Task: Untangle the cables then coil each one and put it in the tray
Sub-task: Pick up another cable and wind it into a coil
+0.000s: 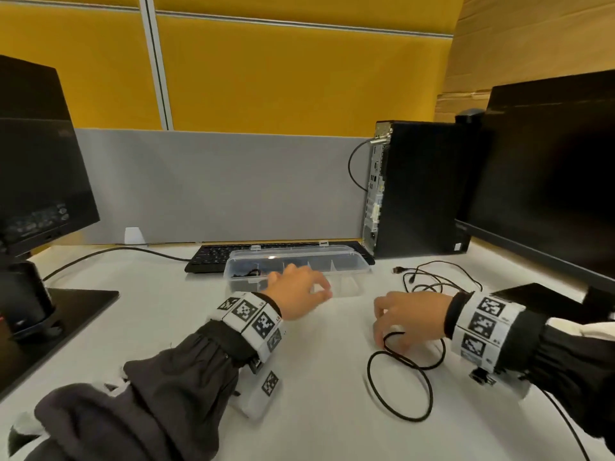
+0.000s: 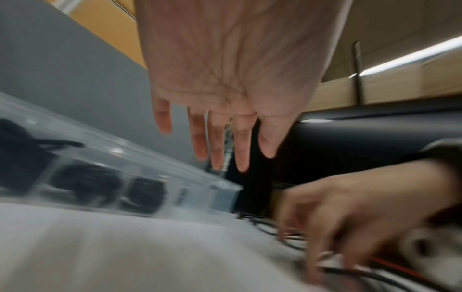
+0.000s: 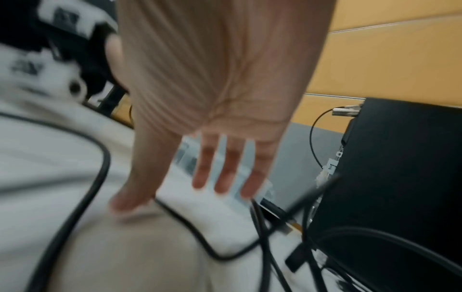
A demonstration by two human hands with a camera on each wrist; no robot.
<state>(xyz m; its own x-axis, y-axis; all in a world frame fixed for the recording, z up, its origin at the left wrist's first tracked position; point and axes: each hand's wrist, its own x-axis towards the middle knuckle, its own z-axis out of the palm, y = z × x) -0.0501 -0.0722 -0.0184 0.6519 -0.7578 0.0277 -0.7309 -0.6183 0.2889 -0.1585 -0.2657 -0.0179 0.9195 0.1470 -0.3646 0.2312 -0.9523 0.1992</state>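
A clear plastic tray [image 1: 349, 252] lies at the back of the white desk, with a dark coiled cable [image 1: 246, 272] in its left compartment. The left wrist view shows the tray [image 2: 150, 158] holding several dark coils [image 2: 85, 177]. My left hand [image 1: 319, 291] hovers just in front of it, its fingers [image 2: 217, 142] straight and empty. A thick black cable [image 1: 369, 377] lies in loose loops at the front right. My right hand [image 1: 386, 327] is over its top loop, fingers [image 3: 225, 173] extended and the thumb down beside the cable [image 3: 105, 162]. Thin black cables [image 1: 432, 286] lie tangled behind that hand.
A black keyboard [image 1: 213, 254] sits behind the tray. A black PC tower [image 1: 419, 188] and a monitor [image 1: 549, 181] stand at the right. Another monitor [image 1: 36, 168] stands at the left on a flat base [image 1: 66, 311]. A grey partition closes the back.
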